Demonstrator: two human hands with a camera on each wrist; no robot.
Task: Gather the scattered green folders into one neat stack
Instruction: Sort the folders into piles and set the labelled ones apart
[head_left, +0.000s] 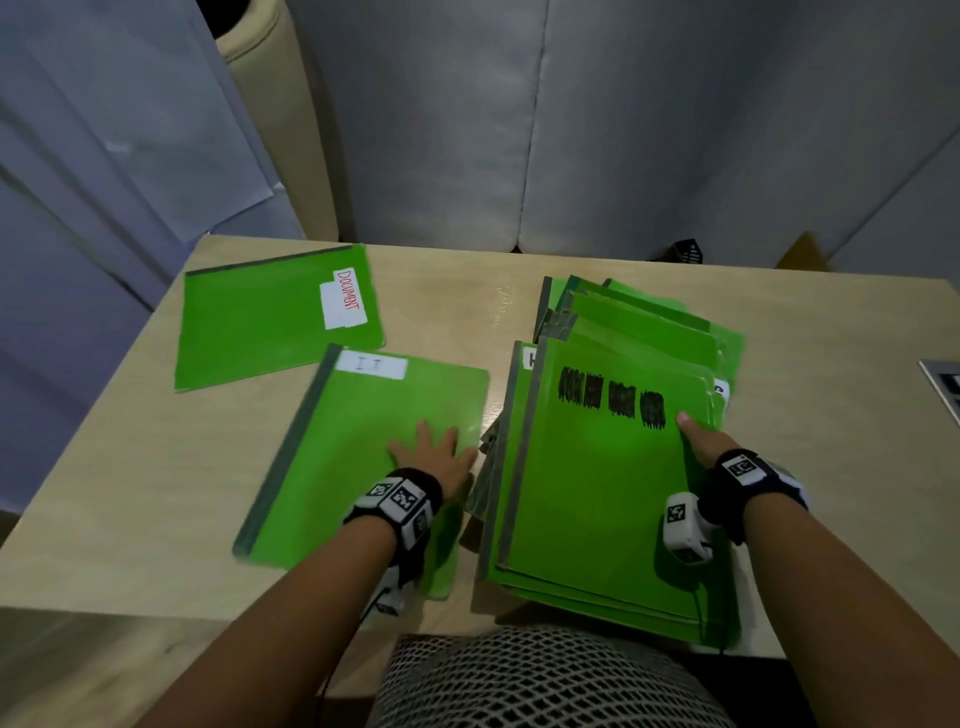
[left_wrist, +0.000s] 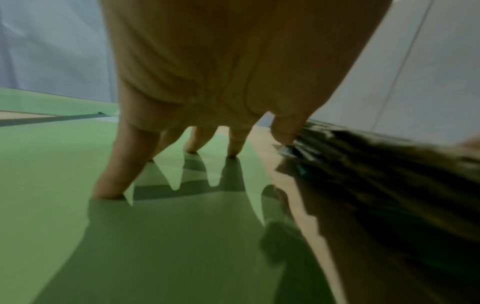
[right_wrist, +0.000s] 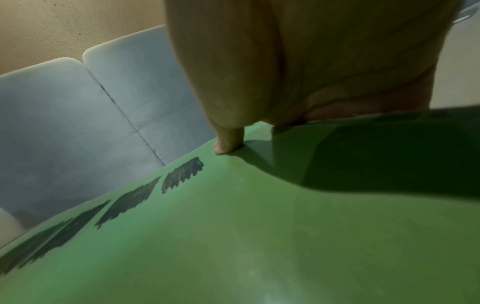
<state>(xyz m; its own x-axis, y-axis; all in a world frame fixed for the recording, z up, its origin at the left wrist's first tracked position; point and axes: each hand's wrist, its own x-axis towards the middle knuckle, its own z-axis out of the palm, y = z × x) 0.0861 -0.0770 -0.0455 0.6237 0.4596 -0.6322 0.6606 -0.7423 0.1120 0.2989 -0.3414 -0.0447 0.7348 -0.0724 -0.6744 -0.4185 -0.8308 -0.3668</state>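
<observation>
A pale wooden table (head_left: 130, 467) stands before a grey padded wall (head_left: 675, 130). Two green folders lie apart on its left: one labelled DOCUMENT (head_left: 260, 322) at the far left, one labelled IT (head_left: 363, 457) nearer. The left hand (head_left: 436, 457) presses flat on the IT folder, fingers (left_wrist: 114, 174) spread; only the left wrist view shows its thumb touching the edges of the stack (head_left: 613, 467). The right hand (head_left: 701, 441) pinches the right edge of the scribbled top folder (right_wrist: 233, 236), thumb on top. How many folders the fanned stack holds cannot be counted.
</observation>
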